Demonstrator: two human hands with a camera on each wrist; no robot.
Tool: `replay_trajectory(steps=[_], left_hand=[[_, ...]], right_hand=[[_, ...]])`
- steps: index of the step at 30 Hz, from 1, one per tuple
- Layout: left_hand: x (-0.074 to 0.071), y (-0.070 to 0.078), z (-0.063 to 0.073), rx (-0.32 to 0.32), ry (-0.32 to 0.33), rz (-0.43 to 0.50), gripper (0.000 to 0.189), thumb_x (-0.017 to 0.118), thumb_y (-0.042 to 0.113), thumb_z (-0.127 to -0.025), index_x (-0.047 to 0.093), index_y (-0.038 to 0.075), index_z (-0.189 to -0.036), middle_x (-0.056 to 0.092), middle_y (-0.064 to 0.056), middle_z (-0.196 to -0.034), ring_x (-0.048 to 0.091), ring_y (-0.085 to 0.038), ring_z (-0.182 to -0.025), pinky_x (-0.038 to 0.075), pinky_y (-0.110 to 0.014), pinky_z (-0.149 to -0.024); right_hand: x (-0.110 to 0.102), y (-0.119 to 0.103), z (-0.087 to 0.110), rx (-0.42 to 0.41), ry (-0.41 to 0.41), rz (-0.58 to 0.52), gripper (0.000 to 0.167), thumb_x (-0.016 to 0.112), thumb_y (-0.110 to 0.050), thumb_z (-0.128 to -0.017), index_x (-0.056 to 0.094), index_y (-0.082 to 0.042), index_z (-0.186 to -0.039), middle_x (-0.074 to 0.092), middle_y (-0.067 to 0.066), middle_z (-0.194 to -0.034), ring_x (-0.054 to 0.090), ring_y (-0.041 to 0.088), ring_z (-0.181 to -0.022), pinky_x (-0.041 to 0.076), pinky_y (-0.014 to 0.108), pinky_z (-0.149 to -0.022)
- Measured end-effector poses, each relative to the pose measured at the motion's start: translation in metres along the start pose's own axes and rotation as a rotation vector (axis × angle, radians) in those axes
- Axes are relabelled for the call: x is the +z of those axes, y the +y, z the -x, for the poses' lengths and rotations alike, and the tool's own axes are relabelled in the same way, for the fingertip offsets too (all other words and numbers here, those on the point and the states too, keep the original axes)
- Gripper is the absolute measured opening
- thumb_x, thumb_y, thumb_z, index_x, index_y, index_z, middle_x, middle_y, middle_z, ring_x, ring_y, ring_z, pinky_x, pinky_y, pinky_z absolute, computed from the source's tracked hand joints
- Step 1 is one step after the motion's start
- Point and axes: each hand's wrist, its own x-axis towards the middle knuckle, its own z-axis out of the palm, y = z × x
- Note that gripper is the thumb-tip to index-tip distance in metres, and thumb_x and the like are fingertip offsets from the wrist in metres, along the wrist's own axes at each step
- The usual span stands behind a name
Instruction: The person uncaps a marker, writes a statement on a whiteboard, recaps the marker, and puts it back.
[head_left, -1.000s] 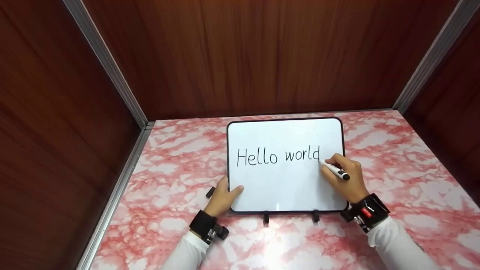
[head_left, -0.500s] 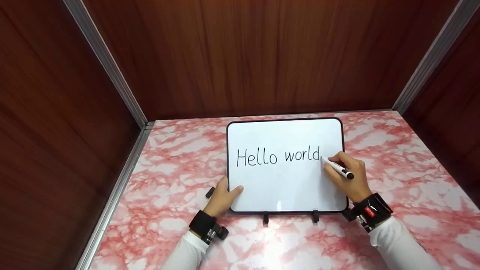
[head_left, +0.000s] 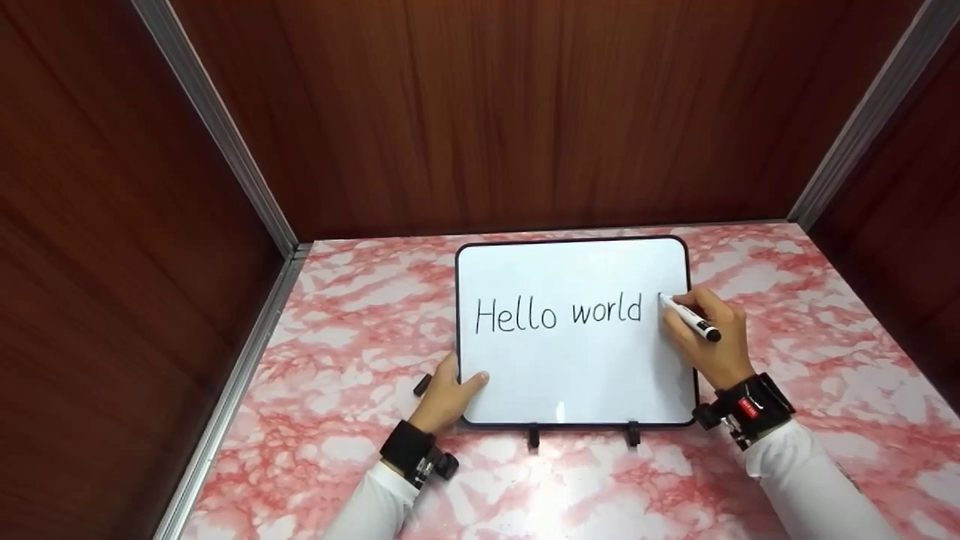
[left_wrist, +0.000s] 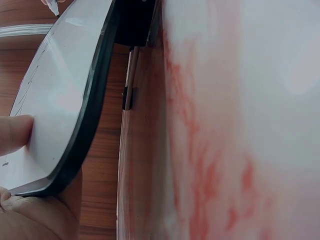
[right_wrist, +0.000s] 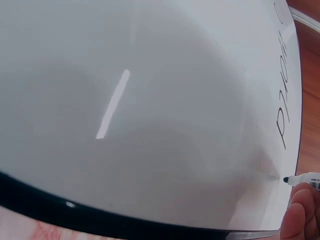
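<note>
A whiteboard point(head_left: 570, 375) with a black frame bears "Hello world" in black handwriting. My left hand point(head_left: 446, 394) grips its lower left edge, thumb on the front face and the other fingers hidden behind. In the left wrist view that thumb point(left_wrist: 15, 134) presses on the white surface. My right hand point(head_left: 712, 337) pinches a white marker point(head_left: 694, 321) with a black end. The marker's dark tip is right at the board, to the right of the letter "d", as the right wrist view also shows with the marker point(right_wrist: 305, 179).
Two black feet point(head_left: 533, 436) stick out under the board's lower edge. A small black cylinder point(head_left: 422, 385) lies beside my left hand. The table point(head_left: 352, 442) has a red and white marbled top. Wood-grain panels point(head_left: 525, 112) rise behind it and at both sides.
My right hand has moved the marker right and slightly up, from the foot of the "d" to a spot past that letter. My left hand keeps its grip on the whiteboard.
</note>
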Motion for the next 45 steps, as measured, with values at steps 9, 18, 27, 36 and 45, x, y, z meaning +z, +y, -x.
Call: replay_trajectory(steps=[9,18,27,36,45], left_hand=[[0.001,-0.029,-0.009,-0.007,0.007,-0.026,0.044,0.062,0.006,-0.093,0.047,-0.007,-0.132,0.062,-0.019,-0.118,0.062,-0.025,-0.102,0.050,-0.038,-0.090],[0.001,-0.034,-0.012,-0.023,0.013,0.006,0.046,0.064,0.010,-0.092,0.048,0.001,-0.134,0.063,-0.014,-0.119,0.063,-0.020,-0.101,0.051,-0.034,-0.090],[0.001,-0.032,-0.012,0.007,0.003,-0.020,0.043,0.061,0.004,-0.093,0.047,-0.007,-0.132,0.063,-0.020,-0.117,0.064,-0.024,-0.098,0.053,-0.036,-0.085],[0.001,0.000,-0.001,0.027,-0.015,0.014,0.039,0.058,-0.002,-0.092,0.048,-0.011,-0.128,0.063,-0.023,-0.116,0.064,-0.028,-0.099,0.053,-0.036,-0.085],[0.001,0.002,0.001,0.010,0.005,0.002,0.039,0.060,0.000,-0.092,0.049,-0.010,-0.128,0.063,-0.022,-0.115,0.064,-0.027,-0.098,0.052,-0.036,-0.086]], right_hand=[[-0.002,0.001,0.000,0.004,-0.011,-0.001,0.007,0.073,-0.003,-0.078,0.067,-0.004,-0.081,0.064,-0.003,-0.065,0.053,0.007,-0.052,0.039,0.014,-0.050],[0.000,0.000,0.004,-0.003,-0.010,0.012,0.008,0.074,-0.002,-0.075,0.067,-0.004,-0.079,0.065,-0.001,-0.065,0.054,0.007,-0.053,0.039,0.014,-0.049],[-0.002,-0.001,0.010,0.004,-0.027,0.018,0.007,0.073,-0.003,-0.075,0.067,-0.005,-0.077,0.062,-0.003,-0.064,0.051,0.008,-0.053,0.038,0.015,-0.048],[-0.002,-0.003,0.016,0.006,-0.029,0.011,0.011,0.074,-0.002,-0.075,0.065,-0.009,-0.075,0.062,-0.003,-0.064,0.051,0.008,-0.051,0.038,0.015,-0.045],[-0.003,-0.004,0.021,0.004,-0.037,0.014,0.012,0.075,-0.002,-0.075,0.065,-0.008,-0.076,0.063,-0.002,-0.064,0.053,0.008,-0.052,0.040,0.015,-0.045]])
